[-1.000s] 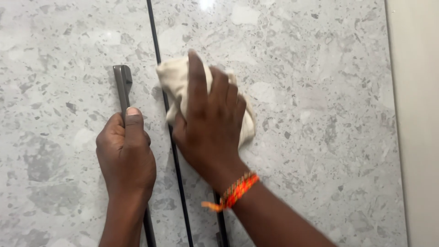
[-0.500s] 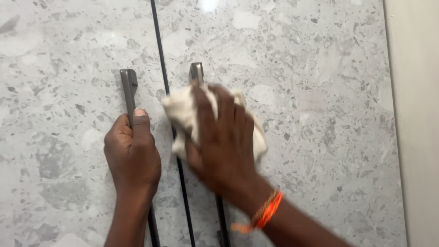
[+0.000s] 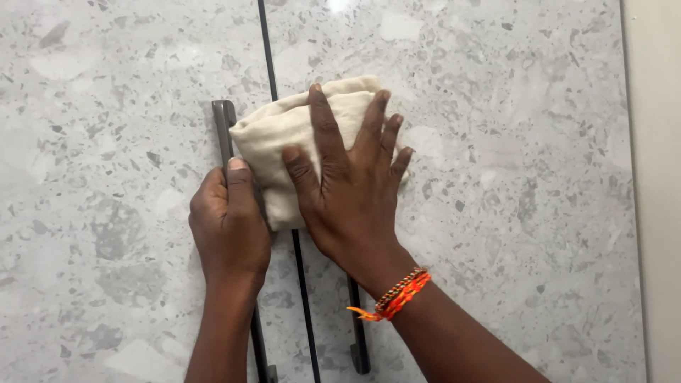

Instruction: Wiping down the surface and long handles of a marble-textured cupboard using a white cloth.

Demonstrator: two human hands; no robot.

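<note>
While the right hand (image 3: 347,198) presses flat, fingers spread, on a folded cream cloth (image 3: 284,135).
Soft, light, it looks best bunched at its edges; the left hand (image 3: 228,227) grips 1 dark handle (image 3: 224,120).

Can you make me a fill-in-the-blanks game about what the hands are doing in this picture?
1. The right hand presses flat on a cream ____.
2. The left hand grips a dark ____.
3. An orange ____ sits on the right wrist.
4. The doors look like speckled grey ____.

Missing words: cloth; handle; bracelet; stone.
</note>
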